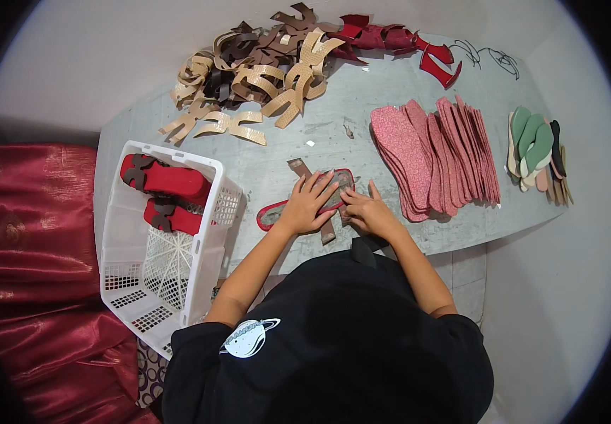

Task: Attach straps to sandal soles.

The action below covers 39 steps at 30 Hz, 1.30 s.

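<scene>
A sandal sole (271, 213) with a red rim and a greyish inner face lies on the table in front of me. A dark brown strap (329, 232) crosses beneath it and sticks out on both sides. My left hand (307, 203) rests flat over the middle of the sole, fingers spread. At the sole's right end is my right hand (370, 212), its fingers bent and gathered on the rim, with one finger raised apart. Both hands hide much of the sole.
On the left stands a white plastic basket (215, 177) holding red sandals (171, 180) with dark straps. Beige and brown strap pieces (249, 78) pile up at the back, beside red pieces (383, 37). Pink patterned soles (404, 148) stand right; green insoles (531, 138) lie farther right.
</scene>
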Tool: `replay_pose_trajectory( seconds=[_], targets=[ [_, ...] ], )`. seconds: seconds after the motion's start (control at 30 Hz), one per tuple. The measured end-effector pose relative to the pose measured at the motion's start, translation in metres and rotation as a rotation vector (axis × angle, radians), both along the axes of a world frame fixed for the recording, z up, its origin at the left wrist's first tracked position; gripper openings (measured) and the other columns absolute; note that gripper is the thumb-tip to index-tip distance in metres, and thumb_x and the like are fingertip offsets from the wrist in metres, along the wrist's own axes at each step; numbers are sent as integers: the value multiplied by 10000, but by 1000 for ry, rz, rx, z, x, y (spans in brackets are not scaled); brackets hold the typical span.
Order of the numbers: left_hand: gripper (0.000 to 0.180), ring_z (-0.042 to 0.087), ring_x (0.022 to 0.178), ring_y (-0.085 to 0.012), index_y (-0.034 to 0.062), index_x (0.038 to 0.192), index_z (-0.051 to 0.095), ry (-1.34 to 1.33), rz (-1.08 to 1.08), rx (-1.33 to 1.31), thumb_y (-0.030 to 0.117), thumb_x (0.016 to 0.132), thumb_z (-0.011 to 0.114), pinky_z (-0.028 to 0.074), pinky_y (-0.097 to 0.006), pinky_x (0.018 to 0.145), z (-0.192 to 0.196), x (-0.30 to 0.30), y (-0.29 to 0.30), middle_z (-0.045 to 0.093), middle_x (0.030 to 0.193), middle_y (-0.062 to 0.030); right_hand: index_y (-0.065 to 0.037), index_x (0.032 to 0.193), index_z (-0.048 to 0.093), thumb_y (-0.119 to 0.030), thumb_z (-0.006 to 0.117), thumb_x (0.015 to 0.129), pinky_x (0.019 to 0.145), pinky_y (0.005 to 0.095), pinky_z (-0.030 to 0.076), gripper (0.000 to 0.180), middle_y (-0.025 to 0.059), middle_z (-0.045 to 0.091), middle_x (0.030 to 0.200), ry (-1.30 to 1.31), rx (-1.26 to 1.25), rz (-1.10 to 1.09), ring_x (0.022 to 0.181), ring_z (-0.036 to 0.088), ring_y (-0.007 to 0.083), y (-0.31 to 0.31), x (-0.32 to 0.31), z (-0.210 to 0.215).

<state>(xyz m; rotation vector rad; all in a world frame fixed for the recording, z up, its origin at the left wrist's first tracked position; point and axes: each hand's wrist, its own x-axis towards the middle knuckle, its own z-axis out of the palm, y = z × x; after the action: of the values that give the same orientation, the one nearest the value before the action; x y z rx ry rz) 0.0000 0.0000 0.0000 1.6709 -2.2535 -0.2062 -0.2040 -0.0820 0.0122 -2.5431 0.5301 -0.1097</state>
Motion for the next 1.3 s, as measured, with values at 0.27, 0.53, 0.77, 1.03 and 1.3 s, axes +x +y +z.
replay_pose_trajectory(
  seconds=[0.27, 0.53, 0.77, 1.03, 1.3],
  targets=[
    [631, 283, 1303, -327, 142, 1345, 387, 35, 5, 2, 356, 782, 575, 216, -524, 1029, 5, 1, 2, 306, 1429, -104, -147, 776, 649, -179, 695, 672, 1055, 609, 120, 118, 10, 563, 1190, -100, -63, -28, 1252, 390, 252, -2, 3, 4],
    [658, 285, 1303, -329, 138, 1335, 406, 80, 10, -11, 350, 747, 614, 212, -523, 1032, 3, 1, 0, 327, 1419, -96, -188, 735, 676, -236, 729, 629, 1044, 623, 116, 128, -40, 527, 1242, -214, -149, -55, 1294, 324, 278, -12, 9, 6],
    [677, 290, 1301, -324, 130, 1325, 423, 136, 2, -8, 374, 731, 638, 203, -518, 1037, 2, 2, 0, 355, 1401, -99, -194, 751, 684, -277, 723, 643, 1041, 633, 84, 142, -40, 499, 1275, -242, -50, -37, 1316, 280, 293, -29, 19, 4],
    [659, 302, 1294, -318, 127, 1314, 432, 148, 10, -20, 386, 742, 630, 208, -512, 1035, 3, 0, -1, 359, 1400, -91, -176, 791, 685, -283, 722, 649, 1042, 621, 62, 181, -30, 483, 1293, -339, 56, -116, 1326, 259, 303, -30, 22, -11],
    [620, 324, 1277, -312, 107, 1284, 460, 151, 23, -37, 380, 753, 628, 235, -487, 1027, 3, 0, -1, 380, 1385, -85, -180, 865, 671, -308, 719, 678, 1048, 604, 27, 233, 2, 445, 1331, -317, 60, -198, 1332, 245, 303, -27, 24, -16]
  ],
)
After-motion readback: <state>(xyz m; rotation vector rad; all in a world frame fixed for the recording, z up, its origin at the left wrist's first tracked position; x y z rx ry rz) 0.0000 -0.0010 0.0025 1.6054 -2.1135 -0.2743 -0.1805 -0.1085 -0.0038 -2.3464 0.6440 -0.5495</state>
